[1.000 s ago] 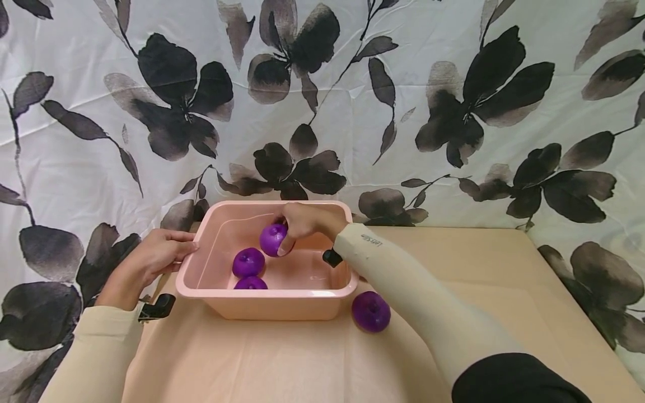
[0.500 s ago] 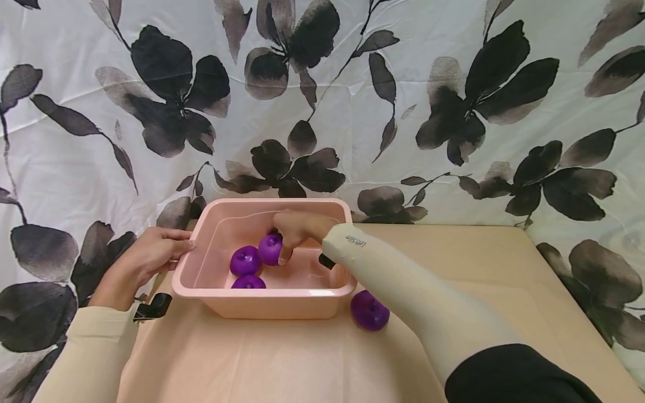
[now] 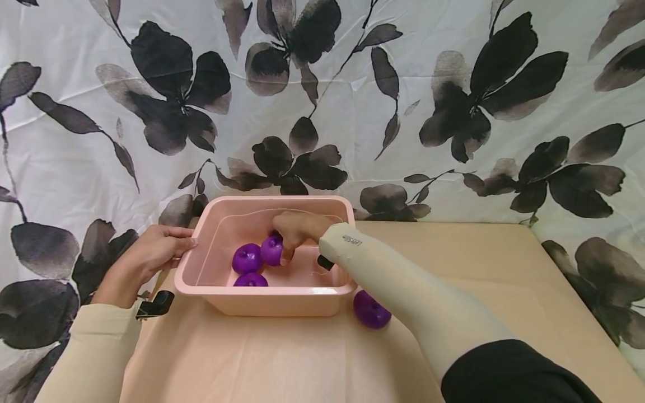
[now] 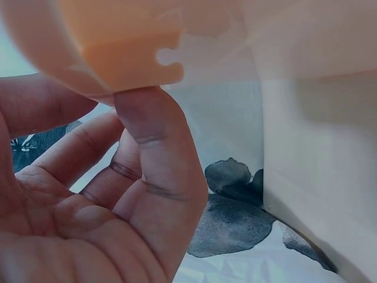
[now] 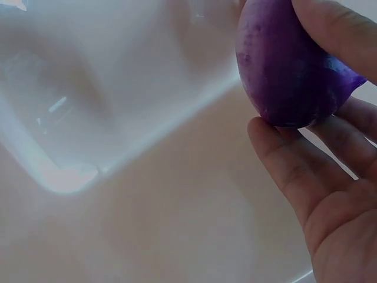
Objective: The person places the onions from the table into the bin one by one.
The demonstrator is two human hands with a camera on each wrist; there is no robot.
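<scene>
A pink plastic tub (image 3: pixel 282 302) stands on the table. My left hand (image 3: pixel 153 254) pinches its left rim between thumb and fingers; in the left wrist view the hand (image 4: pixel 118 177) holds the rim's edge. Inside the tub, my right hand (image 3: pixel 297 232) grips a purple ball-like object (image 3: pixel 271 250). In the right wrist view, thumb and fingers of that hand (image 5: pixel 330 159) lie around the purple object (image 5: pixel 288 65). Two similar purple objects (image 3: pixel 247 258) (image 3: pixel 251 280) lie in the tub, left of the gripped one, which sits against or very near the upper one.
Another purple object (image 3: pixel 372 309) rests on the table (image 3: pixel 282 358), just right of the tub and partly behind my right forearm. A white cloth with dark flowers (image 3: pixel 363 112) hangs behind the table.
My right hand has lowered the purple object deeper into the tub, beside the others. Over the last half second it has barely moved. My left hand has stayed on the rim.
</scene>
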